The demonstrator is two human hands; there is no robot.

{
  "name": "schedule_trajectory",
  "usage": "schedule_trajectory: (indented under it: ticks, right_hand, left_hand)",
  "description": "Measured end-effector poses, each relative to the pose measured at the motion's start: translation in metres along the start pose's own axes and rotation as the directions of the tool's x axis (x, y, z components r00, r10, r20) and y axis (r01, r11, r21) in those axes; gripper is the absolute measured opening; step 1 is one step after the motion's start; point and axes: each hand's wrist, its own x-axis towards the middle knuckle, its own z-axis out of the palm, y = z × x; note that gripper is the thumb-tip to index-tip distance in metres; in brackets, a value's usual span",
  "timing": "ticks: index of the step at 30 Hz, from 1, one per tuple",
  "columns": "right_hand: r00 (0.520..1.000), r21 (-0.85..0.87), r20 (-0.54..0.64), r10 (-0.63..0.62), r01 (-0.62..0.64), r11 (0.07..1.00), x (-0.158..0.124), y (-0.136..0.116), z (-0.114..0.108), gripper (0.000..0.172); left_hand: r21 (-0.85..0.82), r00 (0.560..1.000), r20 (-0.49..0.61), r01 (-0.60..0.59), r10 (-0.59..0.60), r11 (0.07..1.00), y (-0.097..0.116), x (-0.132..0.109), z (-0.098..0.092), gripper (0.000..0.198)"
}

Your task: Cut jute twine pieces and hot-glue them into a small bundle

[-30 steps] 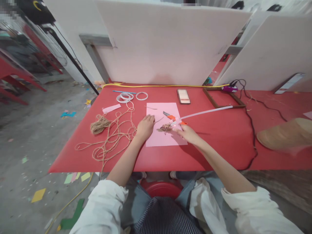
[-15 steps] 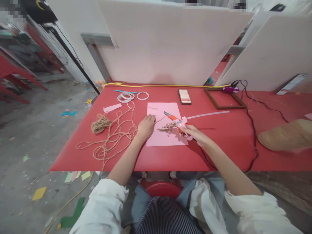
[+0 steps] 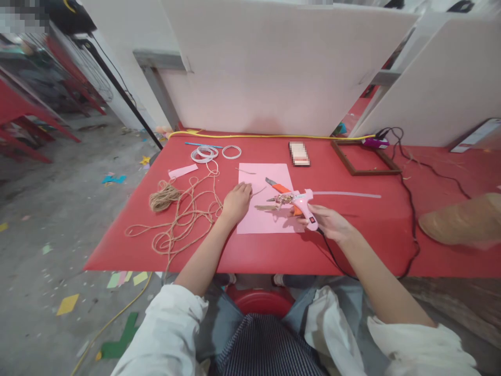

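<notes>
My right hand [image 3: 326, 220] is wrapped around a pink hot glue gun [image 3: 300, 201], with a long glue stick [image 3: 348, 195] jutting from its back. The nozzle points left over a sheet of pink paper [image 3: 250, 223]. On that sheet's left side rests my left hand [image 3: 238, 201], fingers closed on a short piece of twine [image 3: 259, 190]. Below the glue gun lie what look like scissors [image 3: 265, 208], their orange handles partly hidden. A utility knife [image 3: 276, 184] with an orange handle lies just beyond. Another short twine piece [image 3: 246, 171] lies at the paper's top.
Loose twine [image 3: 183, 224] spreads left of the paper beside its bundle [image 3: 164, 197]. White rings [image 3: 204, 153], a phone [image 3: 299, 154] and a wooden frame [image 3: 368, 172] lie toward the back. A black cord [image 3: 413, 230] runs along the right, near a brown cylindrical object [image 3: 462, 219].
My right hand has turned the glue gun, so its handle and switch now show. The glue stick has swung slightly downward at its far end. My left hand stays at the paper.
</notes>
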Motion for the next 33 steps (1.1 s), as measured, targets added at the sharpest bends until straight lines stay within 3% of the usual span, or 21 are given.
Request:
schedule_trajectory:
  ticks: [12, 21, 26, 33]
  right_hand:
    - [1.0, 0.108, 0.017, -0.002, 0.0, 0.994, 0.003, 0.003, 0.002, 0.03]
    - [0.999, 0.016, 0.016, -0.031, 0.031, 0.999, 0.001, 0.001, 0.006, 0.03]
    - [0.998, -0.025, -0.014, -0.063, 0.063, 0.998, -0.003, 0.0, 0.013, 0.042]
    - [0.988, -0.281, -0.071, -0.134, 0.109, 0.954, -0.003, 0.006, 0.015, 0.053]
  left_hand:
    - [-0.003, 1.0, -0.015, 0.0, 0.0, 1.0, 0.0, 0.0, 0.001, 0.036]
    - [-0.003, 1.0, -0.013, 0.002, -0.002, 1.0, -0.001, 0.0, 0.002, 0.035]
    - [-0.007, 1.0, -0.011, -0.004, 0.004, 1.0, -0.001, 0.001, 0.003, 0.036]
    - [-0.011, 1.0, -0.016, -0.005, 0.004, 1.0, -0.002, 0.001, 0.003, 0.037]
